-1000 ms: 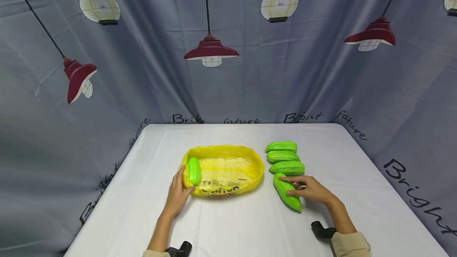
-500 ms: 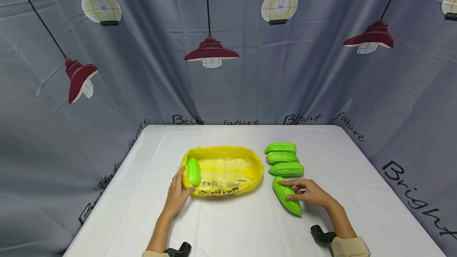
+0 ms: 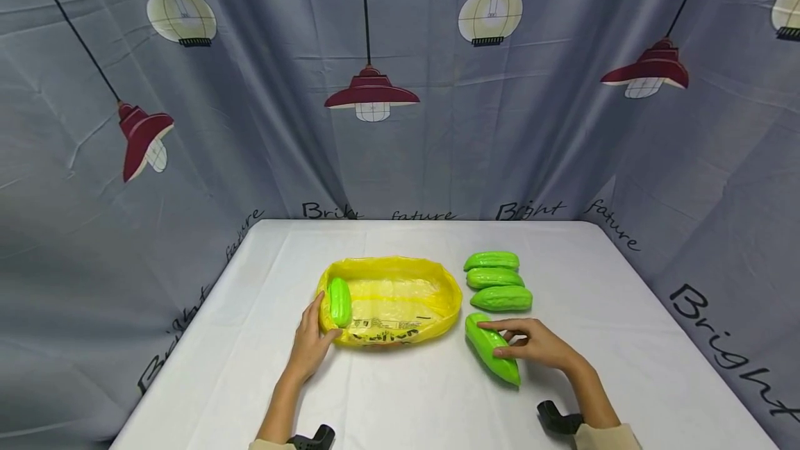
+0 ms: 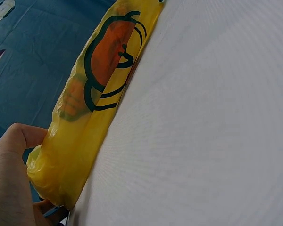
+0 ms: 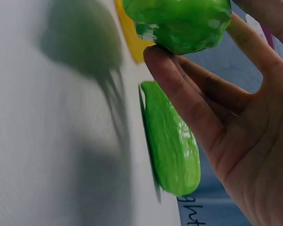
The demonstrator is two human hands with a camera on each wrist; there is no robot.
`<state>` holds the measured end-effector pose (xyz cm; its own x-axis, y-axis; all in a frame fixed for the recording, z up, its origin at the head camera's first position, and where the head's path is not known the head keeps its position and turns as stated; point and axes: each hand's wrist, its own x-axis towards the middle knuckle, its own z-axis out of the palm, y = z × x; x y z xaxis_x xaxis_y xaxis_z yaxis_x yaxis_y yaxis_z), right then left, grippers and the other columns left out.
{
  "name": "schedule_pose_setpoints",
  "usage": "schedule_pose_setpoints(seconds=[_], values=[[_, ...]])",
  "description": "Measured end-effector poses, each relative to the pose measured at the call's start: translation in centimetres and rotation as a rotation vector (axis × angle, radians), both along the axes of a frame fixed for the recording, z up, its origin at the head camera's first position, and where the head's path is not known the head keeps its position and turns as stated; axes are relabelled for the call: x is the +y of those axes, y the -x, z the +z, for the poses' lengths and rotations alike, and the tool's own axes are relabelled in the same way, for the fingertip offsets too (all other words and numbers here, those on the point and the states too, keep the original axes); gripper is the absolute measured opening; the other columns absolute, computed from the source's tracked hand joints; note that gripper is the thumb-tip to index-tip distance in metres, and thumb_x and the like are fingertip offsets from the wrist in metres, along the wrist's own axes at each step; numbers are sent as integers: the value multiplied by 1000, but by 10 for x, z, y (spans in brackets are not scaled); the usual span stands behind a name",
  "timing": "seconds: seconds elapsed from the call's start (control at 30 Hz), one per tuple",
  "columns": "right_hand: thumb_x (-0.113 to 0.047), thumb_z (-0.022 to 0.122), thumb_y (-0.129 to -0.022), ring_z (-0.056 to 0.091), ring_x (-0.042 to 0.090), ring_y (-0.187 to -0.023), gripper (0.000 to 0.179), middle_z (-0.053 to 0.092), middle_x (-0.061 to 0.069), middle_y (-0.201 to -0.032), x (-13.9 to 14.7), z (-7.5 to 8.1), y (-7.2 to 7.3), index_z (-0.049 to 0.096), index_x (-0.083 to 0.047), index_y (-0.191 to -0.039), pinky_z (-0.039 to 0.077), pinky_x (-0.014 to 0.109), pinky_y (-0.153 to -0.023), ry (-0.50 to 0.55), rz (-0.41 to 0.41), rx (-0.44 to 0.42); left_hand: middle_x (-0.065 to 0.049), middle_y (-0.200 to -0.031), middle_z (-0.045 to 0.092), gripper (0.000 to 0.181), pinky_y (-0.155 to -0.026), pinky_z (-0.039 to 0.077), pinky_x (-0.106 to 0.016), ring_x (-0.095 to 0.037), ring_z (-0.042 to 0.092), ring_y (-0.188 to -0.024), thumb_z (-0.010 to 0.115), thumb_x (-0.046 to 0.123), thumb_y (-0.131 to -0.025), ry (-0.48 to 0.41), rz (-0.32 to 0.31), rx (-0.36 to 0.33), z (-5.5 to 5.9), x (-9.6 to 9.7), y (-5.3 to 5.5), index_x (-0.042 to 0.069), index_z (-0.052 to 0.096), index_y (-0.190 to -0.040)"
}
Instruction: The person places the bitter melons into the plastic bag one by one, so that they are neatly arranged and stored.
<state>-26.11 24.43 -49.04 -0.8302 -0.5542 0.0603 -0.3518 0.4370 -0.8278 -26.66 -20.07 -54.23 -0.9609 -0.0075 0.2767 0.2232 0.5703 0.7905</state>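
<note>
A yellow plastic bag [image 3: 400, 311] lies open mid-table with one green gourd [image 3: 339, 301] inside at its left end. My left hand [image 3: 314, 337] pinches the bag's left rim; in the left wrist view my thumb [image 4: 16, 141] sits against the yellow bag [image 4: 94, 103]. My right hand [image 3: 515, 342] grips another green gourd [image 3: 490, 356] just right of the bag. In the right wrist view that held gourd [image 5: 179, 19] sits between my fingers [image 5: 179, 89] and thumb, slightly above the cloth, with its shadow below.
Three more green gourds [image 3: 491, 260], [image 3: 495, 277], [image 3: 503, 298] lie in a row right of the bag; the nearest gourd [image 5: 172, 141] shows in the right wrist view. The white table [image 3: 425, 401] is backed by a grey lamp-print curtain [image 3: 400, 123].
My right hand has carried its gourd leftward, closer to the bag's right end. The left hand and the bag have stayed in place.
</note>
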Motion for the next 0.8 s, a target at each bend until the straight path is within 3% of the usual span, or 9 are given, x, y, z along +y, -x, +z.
schedule_pose_setpoints(seconds=[0.27,0.57,0.67,0.8], values=[[-19,71,-80,57,21,-86,50,57,7,-126,-18,8,-2,57,-10,-127,52,30,-72,58,42,-22,-21,-144,24,80,-101,21,-61,-44,25,-129,64,17,-81,0,1,6,-1,1,0,16,19,-147],[-11,67,-83,54,23,-89,46,56,16,-124,-52,38,-7,55,0,-126,52,33,-72,120,103,129,-20,-145,24,81,-102,21,-61,-43,25,-130,65,18,-81,6,2,8,1,-1,0,16,19,-148],[-11,66,-84,54,26,-91,46,54,17,-127,-62,44,-3,54,0,-128,52,33,-71,143,53,156,-21,-144,25,81,-101,21,-62,-44,26,-129,64,18,-81,4,2,12,1,0,-1,15,19,-147],[-17,66,-85,56,31,-93,48,51,14,-131,-74,39,11,54,-9,-130,52,33,-67,143,-112,180,-22,-144,25,80,-99,23,-63,-46,27,-127,64,18,-80,9,3,23,1,0,-1,14,20,-147]])
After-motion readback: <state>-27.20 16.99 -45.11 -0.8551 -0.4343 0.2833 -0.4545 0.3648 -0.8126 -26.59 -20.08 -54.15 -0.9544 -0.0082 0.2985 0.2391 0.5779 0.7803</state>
